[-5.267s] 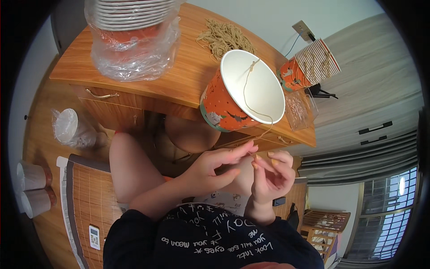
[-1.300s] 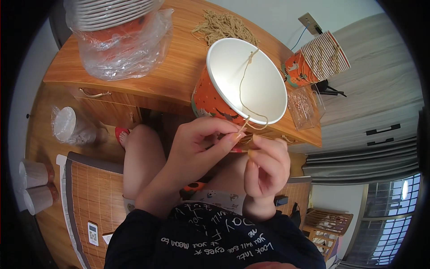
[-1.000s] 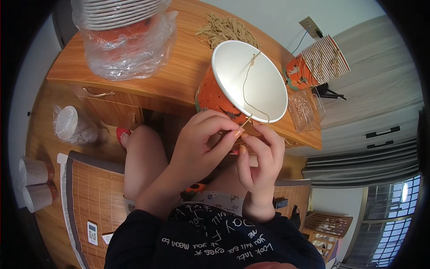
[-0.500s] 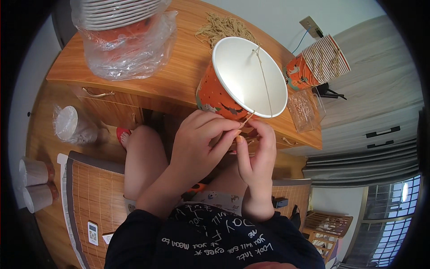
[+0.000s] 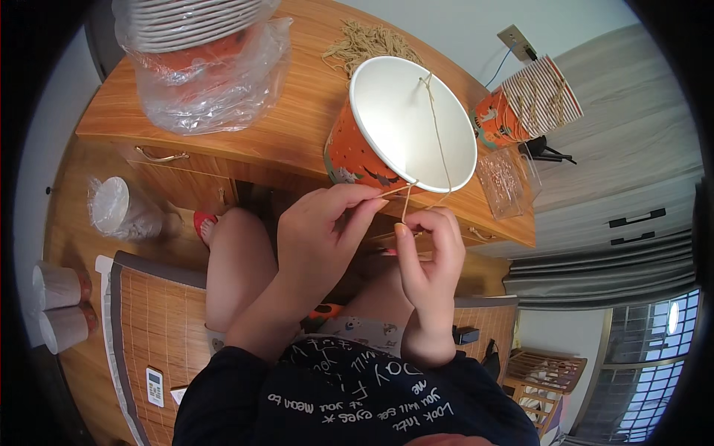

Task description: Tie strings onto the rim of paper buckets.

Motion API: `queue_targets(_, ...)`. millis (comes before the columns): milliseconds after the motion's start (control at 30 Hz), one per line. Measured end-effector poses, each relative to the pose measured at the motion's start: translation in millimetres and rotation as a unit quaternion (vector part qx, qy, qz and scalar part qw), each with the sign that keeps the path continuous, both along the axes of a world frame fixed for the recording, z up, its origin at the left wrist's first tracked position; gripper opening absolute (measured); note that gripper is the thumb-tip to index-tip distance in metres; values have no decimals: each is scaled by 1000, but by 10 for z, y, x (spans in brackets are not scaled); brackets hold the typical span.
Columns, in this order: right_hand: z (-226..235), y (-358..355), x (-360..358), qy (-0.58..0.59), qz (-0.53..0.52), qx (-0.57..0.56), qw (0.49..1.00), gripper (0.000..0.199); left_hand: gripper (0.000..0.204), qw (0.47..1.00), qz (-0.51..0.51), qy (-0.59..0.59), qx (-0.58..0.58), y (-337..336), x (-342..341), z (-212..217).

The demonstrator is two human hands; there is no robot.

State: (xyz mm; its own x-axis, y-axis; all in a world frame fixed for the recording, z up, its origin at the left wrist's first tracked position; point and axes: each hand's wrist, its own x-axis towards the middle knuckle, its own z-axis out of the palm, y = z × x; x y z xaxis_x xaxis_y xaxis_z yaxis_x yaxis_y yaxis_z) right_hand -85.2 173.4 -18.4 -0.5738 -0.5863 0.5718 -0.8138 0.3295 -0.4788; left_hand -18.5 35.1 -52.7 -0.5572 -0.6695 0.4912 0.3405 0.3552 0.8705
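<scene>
A home room is seen: a wooden bench (image 5: 297, 111) with drawers, grey curtains (image 5: 595, 275) by the window, a woven floor mat (image 5: 160, 327), a wall socket (image 5: 518, 39).

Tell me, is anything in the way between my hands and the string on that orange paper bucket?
Nothing visible is. Both the left hand and the right hand already pinch the string at the near rim of the orange paper bucket, fingertips on the twine, with no other object between them.

Two orange paper buckets (image 5: 401, 126), two hands (image 5: 327, 238)
</scene>
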Motion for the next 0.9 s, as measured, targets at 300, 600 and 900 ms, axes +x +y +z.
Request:
queue_targets(300,48,-4,85,-42,19,-62,997,12,10,953,-216,47,209,78,18,20)
queue_targets(600,50,-12,88,-24,23,-50,998,11,11,911,-292,90,276,81,-68,-55)
queue_targets(900,33,-41,73,-147,12,-154,977,20,14,876,-337,75,337,36,-70,-111)
